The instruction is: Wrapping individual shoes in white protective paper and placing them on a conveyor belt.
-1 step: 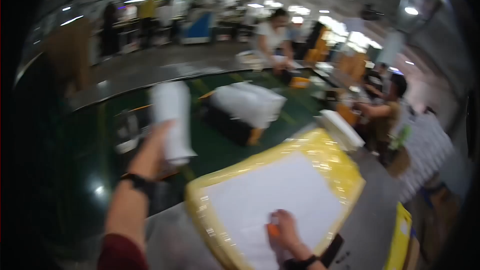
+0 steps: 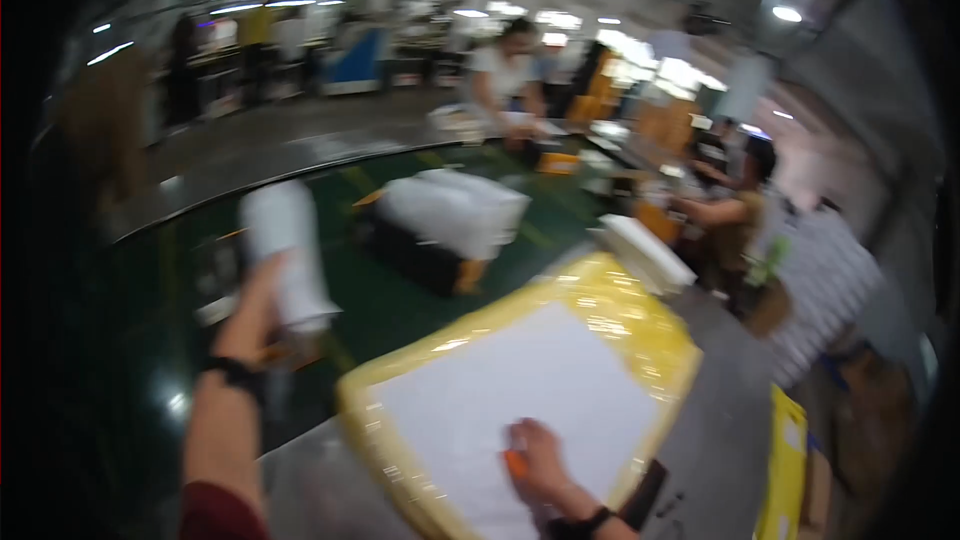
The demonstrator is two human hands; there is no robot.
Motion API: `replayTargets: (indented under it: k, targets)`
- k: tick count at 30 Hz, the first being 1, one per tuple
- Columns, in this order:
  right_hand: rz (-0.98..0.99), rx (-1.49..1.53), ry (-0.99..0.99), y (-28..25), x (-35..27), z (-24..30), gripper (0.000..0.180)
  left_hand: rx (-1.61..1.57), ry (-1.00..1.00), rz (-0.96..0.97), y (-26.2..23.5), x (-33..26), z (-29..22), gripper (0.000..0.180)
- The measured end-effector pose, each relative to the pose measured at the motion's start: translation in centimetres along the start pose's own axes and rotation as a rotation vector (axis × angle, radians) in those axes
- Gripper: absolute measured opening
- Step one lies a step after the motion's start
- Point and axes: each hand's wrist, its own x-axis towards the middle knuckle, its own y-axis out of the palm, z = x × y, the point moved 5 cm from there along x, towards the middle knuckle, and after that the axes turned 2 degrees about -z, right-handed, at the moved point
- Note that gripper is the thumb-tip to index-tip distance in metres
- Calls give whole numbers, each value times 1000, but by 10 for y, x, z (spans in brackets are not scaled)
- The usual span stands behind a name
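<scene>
- Head view, blurred by motion. Left hand closed on a tall, white, folded bundle; exact finger placing unclear.
- Bundle roughly upright, seen against a dark green conveyor belt; cannot tell whether its lower end touches anything.
- Right hand curled around a small orange object, kind unclear; hand is over a plain white sheet.
- Sheet lies on top of a broad, block-shaped package in shiny yellow plastic, on a grey surface.
- Right of the bundle, on the belt: white plastic-wrapped pack atop a black-and-orange box.
- Long white box just beyond the yellow package's far corner.
</scene>
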Motion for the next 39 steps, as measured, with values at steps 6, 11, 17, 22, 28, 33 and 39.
replayTargets:
  k: [6,11,17,22,28,33,39]
  targets:
    - [11,84,12,5,9,35,43,131,-12,-281,-166,89,1,88]
    - [48,20,56,-14,5,-3,46,363,78,-234,-103,98,7,75]
    - [57,29,54,-8,5,3,46,1451,761,-441,-81,23,-54,44]
    - [63,38,37,-10,5,7,45,1594,440,-485,-94,-6,-67,44]
    - [72,31,29,-6,7,11,45,1700,246,-377,-87,2,-78,38]
    - [49,33,35,-1,7,13,45,1640,185,-388,-74,3,-79,46]
    - [36,27,35,-2,6,14,45,1579,165,-381,-65,-7,-77,48]
